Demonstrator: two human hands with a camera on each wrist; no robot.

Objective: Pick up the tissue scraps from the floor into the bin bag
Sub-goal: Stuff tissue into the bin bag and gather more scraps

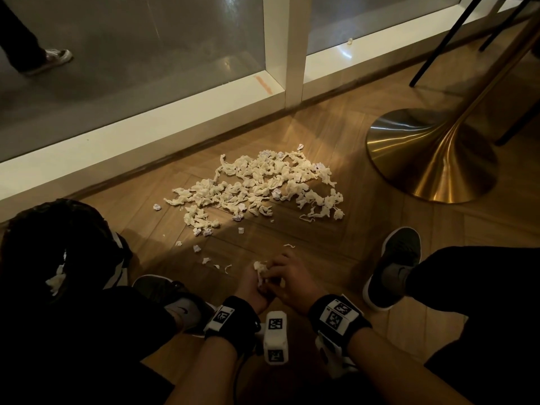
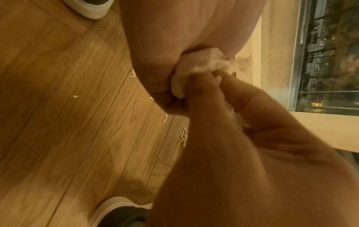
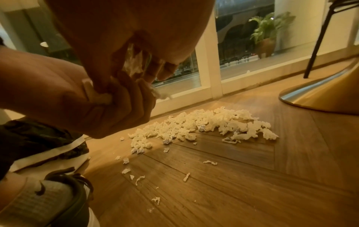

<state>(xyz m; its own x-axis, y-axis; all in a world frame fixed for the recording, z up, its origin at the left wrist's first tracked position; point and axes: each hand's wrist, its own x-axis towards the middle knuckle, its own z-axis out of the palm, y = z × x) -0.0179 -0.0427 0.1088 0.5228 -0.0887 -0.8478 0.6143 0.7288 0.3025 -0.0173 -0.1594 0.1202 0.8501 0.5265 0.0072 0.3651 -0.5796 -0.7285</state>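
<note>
Scraps [image 1: 257, 182] across herringbone floor [image 1: 380, 229]

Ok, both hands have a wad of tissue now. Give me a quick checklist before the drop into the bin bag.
1. Wad of tissue held: ok, left hand and right hand both grip it, clear of the floor.
2. Loose ends: not ok, a tuft sticks out of the fingers and may fall.
3. Bin bag within reach: ok, it sits by the left knee.
4. Bag mouth open: cannot tell, too dark, though some tissue shows inside.
5. Floor done: not ok, the main pile and stray scraps remain.
6. Path clear: ok, only the left shoe lies close.
</note>
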